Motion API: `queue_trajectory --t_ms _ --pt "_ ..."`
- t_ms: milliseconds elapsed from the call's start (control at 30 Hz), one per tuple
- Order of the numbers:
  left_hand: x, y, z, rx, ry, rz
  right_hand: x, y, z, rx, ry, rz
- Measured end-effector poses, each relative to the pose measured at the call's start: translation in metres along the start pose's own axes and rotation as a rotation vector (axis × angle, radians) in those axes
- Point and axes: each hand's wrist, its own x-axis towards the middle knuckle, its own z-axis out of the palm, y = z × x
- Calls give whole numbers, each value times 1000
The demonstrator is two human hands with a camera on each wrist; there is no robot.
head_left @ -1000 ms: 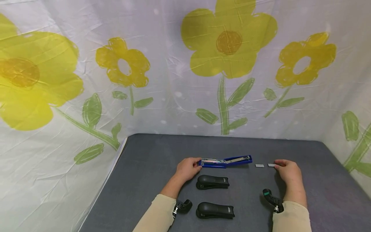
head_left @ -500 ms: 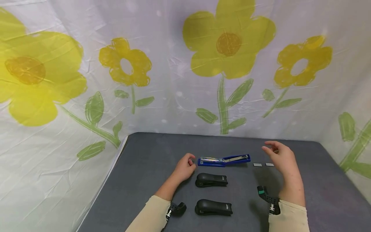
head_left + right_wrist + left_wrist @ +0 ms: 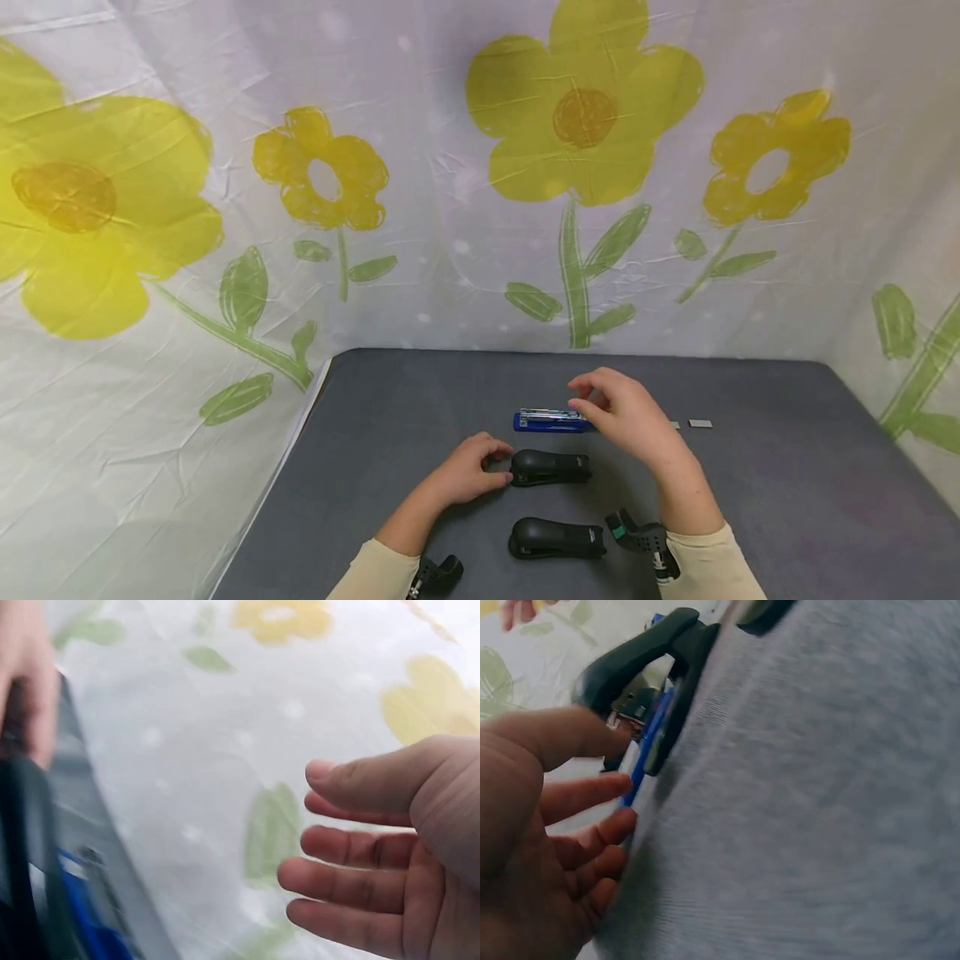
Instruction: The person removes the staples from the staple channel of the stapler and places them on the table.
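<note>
I see two black staplers point(image 3: 553, 468) near relaxed left grip point(image 3: 467, 471); one blue stapler point(image 3: 549, 423), two pale strips point(image 3: 701, 424) near relaxed right grip point(image 3: 628, 414).

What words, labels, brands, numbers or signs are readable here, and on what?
No text is legible.
Upper black stapler: light marking near its right end in the head view; too small to read.
Lower black stapler: similar light marking, too small to read.
Blue stapler: nothing readable.
Flower-print backdrop: flowers and leaves, no lettering visible.
</note>
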Motion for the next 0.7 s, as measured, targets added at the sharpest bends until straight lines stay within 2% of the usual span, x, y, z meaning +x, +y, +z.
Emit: queue_trajectory --t_ms 200,333,433,600,700 --pt "-2 0 9 52 67 20 8 -7 41 46 -193 -114" --pt "-5 0 14 120 93 42 10 -6 60 7 -341 -119" --pt "-5 -3 18 156 121 72 9 -8 72 -49 -415 -112" --pt "-4 -7 25 172 180 125 10 -13 86 -165 -421 -113" --pt "-3 -8 27 156 186 134 11 -15 90 -201 -406 -106"
